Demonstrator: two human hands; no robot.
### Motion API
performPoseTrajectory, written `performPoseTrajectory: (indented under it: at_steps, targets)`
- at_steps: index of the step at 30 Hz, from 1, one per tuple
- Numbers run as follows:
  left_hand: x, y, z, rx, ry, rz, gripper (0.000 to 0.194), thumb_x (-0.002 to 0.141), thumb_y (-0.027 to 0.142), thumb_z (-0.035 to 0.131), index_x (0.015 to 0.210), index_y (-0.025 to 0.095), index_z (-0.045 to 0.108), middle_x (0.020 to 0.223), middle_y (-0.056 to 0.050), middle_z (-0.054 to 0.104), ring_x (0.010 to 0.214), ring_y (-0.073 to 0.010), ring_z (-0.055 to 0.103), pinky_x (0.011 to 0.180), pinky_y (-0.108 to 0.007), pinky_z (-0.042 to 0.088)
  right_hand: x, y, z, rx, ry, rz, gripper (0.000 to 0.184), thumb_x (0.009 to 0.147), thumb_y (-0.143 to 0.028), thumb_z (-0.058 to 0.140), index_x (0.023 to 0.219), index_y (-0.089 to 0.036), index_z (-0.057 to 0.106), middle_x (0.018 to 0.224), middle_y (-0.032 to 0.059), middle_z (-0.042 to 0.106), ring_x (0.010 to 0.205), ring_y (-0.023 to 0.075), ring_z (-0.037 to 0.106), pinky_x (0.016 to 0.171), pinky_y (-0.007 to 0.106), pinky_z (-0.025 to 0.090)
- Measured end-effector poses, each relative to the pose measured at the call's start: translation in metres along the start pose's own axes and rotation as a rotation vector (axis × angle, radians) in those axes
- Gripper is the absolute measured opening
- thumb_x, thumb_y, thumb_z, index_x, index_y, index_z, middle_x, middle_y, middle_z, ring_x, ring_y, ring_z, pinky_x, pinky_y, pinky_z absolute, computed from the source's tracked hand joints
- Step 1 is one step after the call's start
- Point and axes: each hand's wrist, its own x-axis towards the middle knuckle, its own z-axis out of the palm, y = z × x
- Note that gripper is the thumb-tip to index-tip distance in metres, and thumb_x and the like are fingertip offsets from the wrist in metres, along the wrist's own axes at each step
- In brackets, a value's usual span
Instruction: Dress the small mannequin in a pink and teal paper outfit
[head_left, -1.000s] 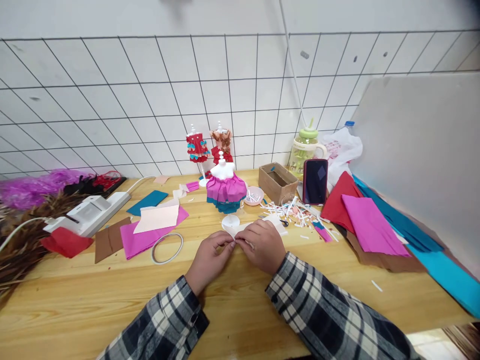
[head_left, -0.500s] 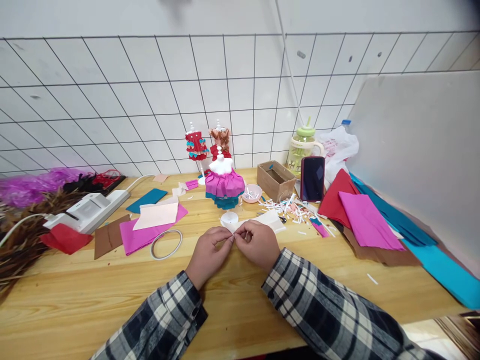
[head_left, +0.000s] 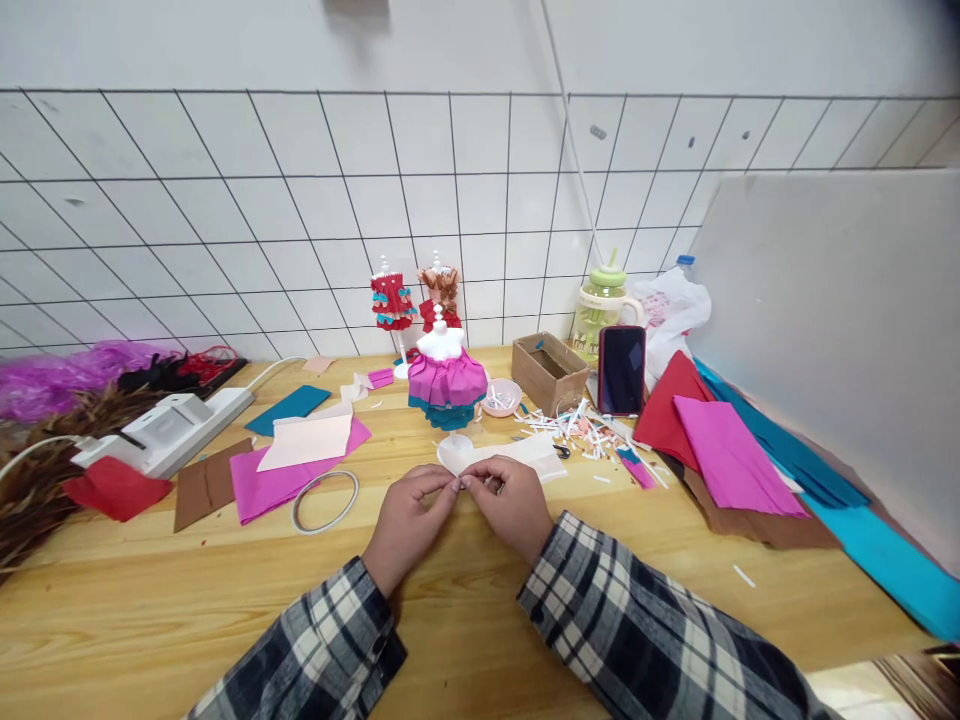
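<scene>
Head: left hand [head_left: 409, 516], right hand [head_left: 517, 503] pinch white paper [head_left: 536, 453]

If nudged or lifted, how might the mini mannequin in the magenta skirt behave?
The mini mannequin might tip, since its flared skirt sits above a narrower round base. Its smooth white torso hints at plastic, so probably light. The skirt would likely crumple if gripped, as it resembles pleated paper.

"What stands on the right side of the desk [head_left: 465, 620]?"
"There is a phone [head_left: 622, 370], standing upright. Behind it is a bottle [head_left: 591, 320] with a green lid, and just beside this, a white plastic bag [head_left: 679, 305]."
"And on the left?"
"A white power strip [head_left: 229, 405], and near it some purple plastic film [head_left: 82, 375]."
</scene>
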Motion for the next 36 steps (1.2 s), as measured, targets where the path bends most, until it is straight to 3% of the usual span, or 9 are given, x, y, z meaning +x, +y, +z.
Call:
performPoseTrajectory:
  at_steps: [9,16,20,31,36]
  targets:
    - [0.0009,-0.0040,-0.0006,-0.038,0.013,-0.063,0.023,0.085,0.031,0.059,0.075,0.021,0.076,0.080,-0.004,0.074,0.076,-0.0168,0.067,0.074,-0.025,0.051,0.0013,-0.0008,-0.0042,0.004,-0.060,-0.111,0.017,0.083,-0.020,0.062,0.088,-0.022,0.078,0.079,0.0024,0.072,0.071,0.0142,0.062,0.064,0.025,0.044]
    - [0.0041,-0.0019,-0.0035,-0.049,-0.069,-0.004,0.026,0.089,0.031,0.054,0.082,0.021,0.076,0.086,-0.005,0.073,0.081,-0.0163,0.066,0.078,-0.025,0.050,0.0019,-0.0001,-0.0029,-0.022,-0.031,-0.088,0.017,0.083,-0.020,0.062,0.089,-0.021,0.078,0.081,0.0028,0.073,0.072,0.0142,0.063,0.065,0.025,0.046]
    - [0.0042,-0.0048,-0.0032,-0.030,-0.052,0.008,0.025,0.088,0.030,0.055,0.081,0.020,0.076,0.087,-0.006,0.073,0.080,-0.0162,0.066,0.078,-0.025,0.050,0.0019,0.0003,-0.0028,-0.023,-0.029,-0.087,0.017,0.083,-0.020,0.063,0.089,-0.021,0.078,0.081,0.0026,0.073,0.070,0.0134,0.062,0.064,0.024,0.045]
    - [0.0051,-0.0049,-0.0044,-0.072,-0.023,-0.106,0.022,0.080,0.023,0.053,0.069,0.019,0.072,0.075,-0.003,0.071,0.074,-0.0163,0.065,0.074,-0.024,0.050,-0.0024,-0.0016,-0.0023,-0.121,-0.069,-0.242,0.019,0.086,-0.021,0.061,0.095,-0.024,0.078,0.080,0.0028,0.072,0.071,0.0143,0.061,0.066,0.025,0.044]
    - [0.0063,-0.0028,-0.0050,-0.093,-0.038,-0.130,0.023,0.079,0.023,0.053,0.067,0.019,0.072,0.078,-0.003,0.072,0.076,-0.0168,0.066,0.076,-0.024,0.050,-0.0019,-0.0029,-0.0028,-0.148,-0.077,-0.246,0.019,0.087,-0.021,0.060,0.096,-0.024,0.077,0.080,0.0024,0.073,0.071,0.0142,0.062,0.067,0.024,0.045]
